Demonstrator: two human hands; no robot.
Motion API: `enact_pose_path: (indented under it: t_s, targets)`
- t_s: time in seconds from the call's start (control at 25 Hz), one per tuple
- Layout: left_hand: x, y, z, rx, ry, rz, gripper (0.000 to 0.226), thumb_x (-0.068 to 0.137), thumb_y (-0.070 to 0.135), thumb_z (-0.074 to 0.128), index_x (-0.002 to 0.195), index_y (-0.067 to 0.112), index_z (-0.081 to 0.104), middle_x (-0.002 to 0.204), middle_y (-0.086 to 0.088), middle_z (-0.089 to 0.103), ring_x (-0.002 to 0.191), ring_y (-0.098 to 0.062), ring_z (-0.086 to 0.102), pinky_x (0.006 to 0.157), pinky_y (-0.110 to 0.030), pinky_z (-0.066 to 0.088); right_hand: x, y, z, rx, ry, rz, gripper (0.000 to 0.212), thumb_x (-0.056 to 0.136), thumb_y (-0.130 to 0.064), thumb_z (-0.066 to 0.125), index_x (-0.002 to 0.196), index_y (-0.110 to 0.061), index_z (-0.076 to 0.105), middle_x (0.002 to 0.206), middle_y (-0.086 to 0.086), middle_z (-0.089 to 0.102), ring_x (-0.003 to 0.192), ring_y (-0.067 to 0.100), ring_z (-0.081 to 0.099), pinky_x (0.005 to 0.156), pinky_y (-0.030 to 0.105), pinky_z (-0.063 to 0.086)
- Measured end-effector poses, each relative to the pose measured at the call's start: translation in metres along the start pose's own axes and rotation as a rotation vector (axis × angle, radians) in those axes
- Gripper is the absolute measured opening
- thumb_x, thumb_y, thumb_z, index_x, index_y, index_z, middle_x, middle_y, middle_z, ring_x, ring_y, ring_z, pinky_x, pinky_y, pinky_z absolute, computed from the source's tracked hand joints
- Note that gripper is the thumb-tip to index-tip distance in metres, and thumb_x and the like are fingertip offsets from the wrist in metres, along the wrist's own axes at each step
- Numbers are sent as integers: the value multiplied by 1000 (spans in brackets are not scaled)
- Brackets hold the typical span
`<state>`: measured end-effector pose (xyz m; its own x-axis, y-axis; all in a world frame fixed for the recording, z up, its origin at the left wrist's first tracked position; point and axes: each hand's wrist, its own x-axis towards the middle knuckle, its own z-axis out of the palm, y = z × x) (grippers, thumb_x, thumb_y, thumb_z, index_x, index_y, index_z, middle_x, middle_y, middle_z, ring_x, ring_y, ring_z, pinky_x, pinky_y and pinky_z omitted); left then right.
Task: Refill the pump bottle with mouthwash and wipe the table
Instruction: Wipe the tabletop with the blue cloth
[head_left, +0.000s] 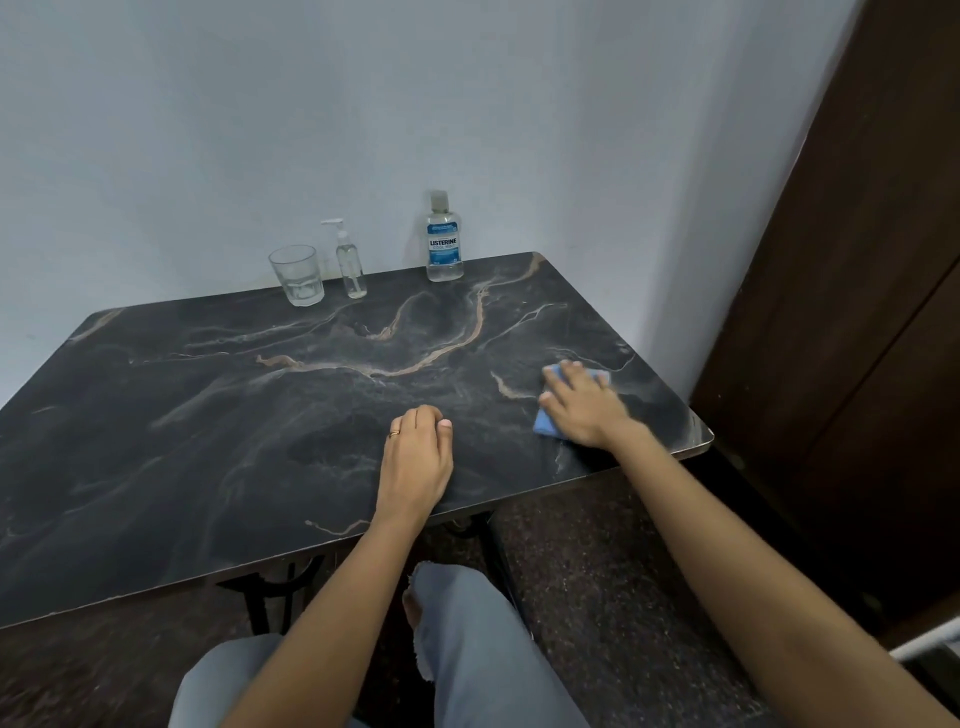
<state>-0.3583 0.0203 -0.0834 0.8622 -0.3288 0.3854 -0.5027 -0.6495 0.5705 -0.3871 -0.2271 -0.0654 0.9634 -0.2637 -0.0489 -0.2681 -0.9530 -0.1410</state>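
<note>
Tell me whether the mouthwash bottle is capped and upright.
Capped and upright: the mouthwash bottle stands on the table with its cap on.

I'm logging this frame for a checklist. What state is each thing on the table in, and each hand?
Mouthwash bottle: upright, cap on, at the back edge.
Pump bottle: upright, pump head fitted.
Glass: upright, contents unclear.
Blue cloth: flat on the table, pressed under the right hand.
Right hand: open, palm down on the cloth.
Left hand: loosely curled, resting empty on the table.
</note>
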Motion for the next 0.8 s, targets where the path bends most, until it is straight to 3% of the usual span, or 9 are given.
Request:
enact_pose_path:
  t_s: [0.12, 0.2, 0.28, 0.4, 0.48, 0.56, 0.72, 0.8]
  targets:
    - [-2, 1, -3, -24, 5, 9, 18, 100, 22, 41, 97, 11, 55, 95, -4, 58, 95, -22, 49, 83, -37, 43, -30, -57, 7, -28, -86, -406, 52, 103, -35, 24, 153, -28, 11, 161, 3, 5, 149, 18, 0, 118, 44, -1]
    - [-4, -3, -8, -39, -4, 8, 17, 100, 23, 43, 98, 12, 56, 97, -2, 58, 97, -20, 49, 82, -34, 42, -48, -57, 6, -39, -132, -554, 54, 102, -28, 26, 153, -26, 6, 161, -2, 5, 148, 13, 1, 119, 41, -3]
    - [-7, -10, -12, -54, -11, -2, 18, 100, 26, 43, 100, 13, 56, 97, 1, 58, 98, -17, 48, 81, -29, 39, -48, -30, -2, -27, -91, -476, 56, 101, -24, 26, 153, -22, 5, 161, -3, 5, 148, 12, 3, 120, 40, -3]
    - [-13, -15, -16, -46, -4, -3, 19, 100, 28, 43, 100, 14, 56, 97, 3, 57, 98, -15, 47, 80, -27, 38, -28, 18, -9, 16, -61, -116, 54, 102, -27, 23, 153, -24, 9, 162, 1, 2, 149, 15, -1, 119, 42, -2]
    - [-13, -13, -14, -31, -1, -1, 20, 100, 28, 42, 100, 14, 56, 97, 2, 57, 98, -15, 48, 80, -29, 41, -19, 12, -5, -5, -48, 18, 55, 102, -37, 21, 153, -25, 6, 162, 1, -4, 149, 16, -6, 119, 44, -5]
    - [-11, -11, -12, -8, -22, 31, 19, 100, 28, 42, 98, 14, 55, 96, 1, 58, 97, -17, 49, 81, -34, 44, -19, -24, 7, -35, -20, -43, 57, 102, -42, 19, 153, -23, 4, 161, -1, -4, 148, 16, -7, 119, 44, -5]
    - [-12, -15, -16, -51, -2, 32, 17, 99, 27, 45, 100, 15, 56, 97, 3, 58, 98, -15, 48, 81, -28, 40, -51, -69, 18, -48, -52, -573, 53, 103, -37, 22, 153, -25, 5, 160, -7, -2, 146, 9, -6, 118, 36, -6]
    - [-15, -24, -27, -60, 20, 23, 19, 99, 29, 46, 104, 15, 57, 99, 6, 57, 100, -10, 46, 80, -25, 36, -33, -44, 9, -43, -89, -575, 53, 103, -36, 24, 153, -26, 9, 160, -7, 0, 146, 8, -3, 117, 36, -5]
